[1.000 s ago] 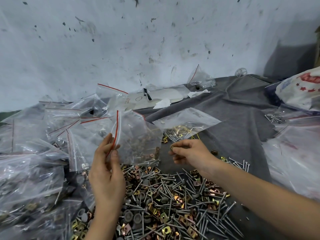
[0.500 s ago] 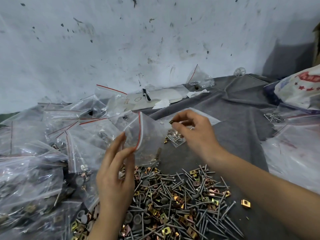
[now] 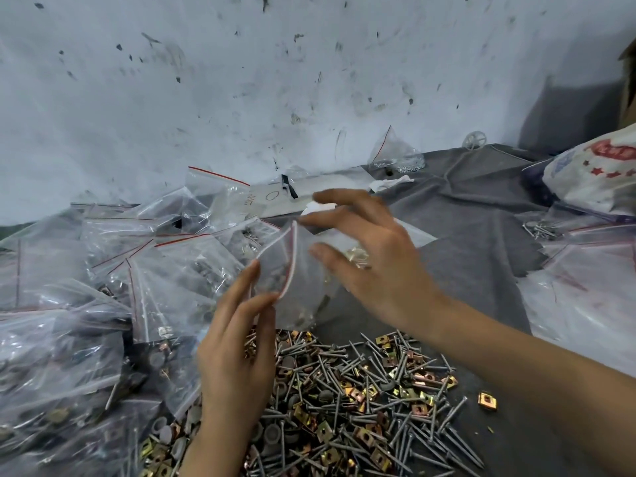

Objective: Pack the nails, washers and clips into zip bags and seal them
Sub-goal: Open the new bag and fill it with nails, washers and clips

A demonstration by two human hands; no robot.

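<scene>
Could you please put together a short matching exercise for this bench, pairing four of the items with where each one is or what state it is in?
Items
1. held zip bag
2. lone brass clip
3. printed sack
4. loose nail heap

Descriptions
A. at the far right, red stars on it
B. alone on the grey cloth, right of the heap
C. pinched by the left hand, mouth open
D. spread along the near edge of the cloth

Pairs: 1-C, 2-B, 3-A, 4-D
</scene>
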